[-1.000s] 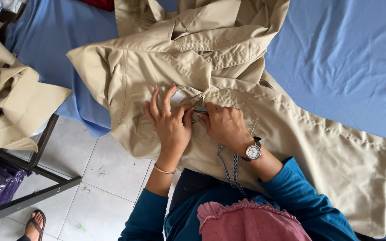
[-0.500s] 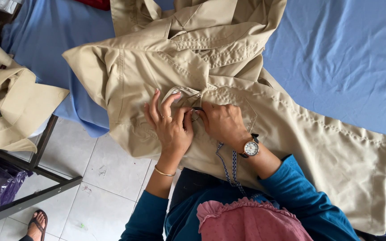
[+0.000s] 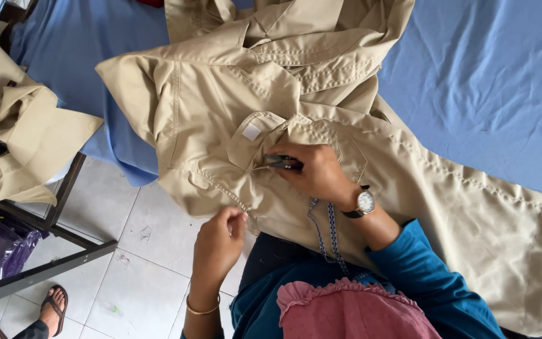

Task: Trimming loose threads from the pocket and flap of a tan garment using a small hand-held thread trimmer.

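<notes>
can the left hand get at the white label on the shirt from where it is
Probably yes. The left hand pinches the shirt edge just below the white label, with only bare cloth between. The right hand, holding small snips, sits to one side.

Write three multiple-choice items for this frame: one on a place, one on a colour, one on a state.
1. Where does the right hand rest?
A. on the beige garment
B. on the floor
C. on the metal frame

2. What colour is the cloth under the garment?
A. red
B. blue
C. green

3. What is the left hand doing?
A. lying flat and open
B. hanging clear of everything
C. pinching the garment's lower edge

Answers: 1 A, the hand lies on the fabric with small snips. 2 B, blue shows around the garment. 3 C, the fingertips close on the hem.
</notes>
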